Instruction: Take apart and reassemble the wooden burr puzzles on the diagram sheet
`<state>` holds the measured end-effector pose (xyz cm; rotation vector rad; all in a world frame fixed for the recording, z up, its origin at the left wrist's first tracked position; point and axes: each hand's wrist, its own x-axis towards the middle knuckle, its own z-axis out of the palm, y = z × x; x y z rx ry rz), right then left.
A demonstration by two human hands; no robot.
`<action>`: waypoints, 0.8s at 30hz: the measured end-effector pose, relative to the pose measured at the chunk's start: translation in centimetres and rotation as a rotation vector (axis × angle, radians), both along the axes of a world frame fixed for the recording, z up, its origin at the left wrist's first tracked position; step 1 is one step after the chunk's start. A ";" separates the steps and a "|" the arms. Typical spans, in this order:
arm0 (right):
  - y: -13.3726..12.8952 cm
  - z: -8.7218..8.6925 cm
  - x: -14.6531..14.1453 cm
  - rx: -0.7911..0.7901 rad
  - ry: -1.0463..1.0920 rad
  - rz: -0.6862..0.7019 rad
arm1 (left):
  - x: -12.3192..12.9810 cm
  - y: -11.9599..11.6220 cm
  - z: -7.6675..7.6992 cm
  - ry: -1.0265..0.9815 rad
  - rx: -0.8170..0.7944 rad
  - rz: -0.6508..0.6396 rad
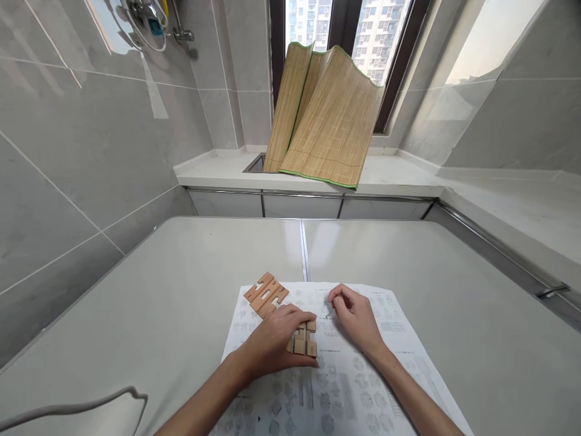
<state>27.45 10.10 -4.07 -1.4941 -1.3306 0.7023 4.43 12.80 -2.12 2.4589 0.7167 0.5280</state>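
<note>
My left hand (276, 339) is closed around a small block of notched wooden puzzle pieces (311, 342), thumb at the near side and fingers at the far side. Dark gaps show between the pieces. Just beyond that hand, several more flat wooden pieces (265, 293) with cut-out notches and small marks lie side by side on a large printed sheet (336, 363). My right hand (356, 312) rests on the sheet to the right, fingers curled in, with nothing visible in them. The palm side of both hands is hidden.
The sheet lies on a pale table (190, 290) with a seam down its middle. A grey cable-like strip (82, 407) is at the lower left. Behind the table, a bamboo mat (329, 121) leans on a white ledge (218, 172) by the window. Grey tiled walls stand at both sides.
</note>
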 end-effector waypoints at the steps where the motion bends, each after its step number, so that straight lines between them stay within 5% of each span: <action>1: 0.0 0.0 -0.1 0.002 -0.006 0.015 | 0.1 0.0 0.0 -0.003 0.012 -0.013; 7: -0.1 -0.2 -0.2 0.014 -0.076 0.124 | -0.4 0.7 1.0 -0.040 0.120 -0.077; 18: -0.7 0.8 -0.5 0.023 -0.290 0.364 | -2.6 1.8 2.3 0.045 0.260 -0.003; 24: -0.7 1.5 0.0 -0.026 -0.313 0.513 | -2.6 2.1 2.7 -0.039 0.002 0.090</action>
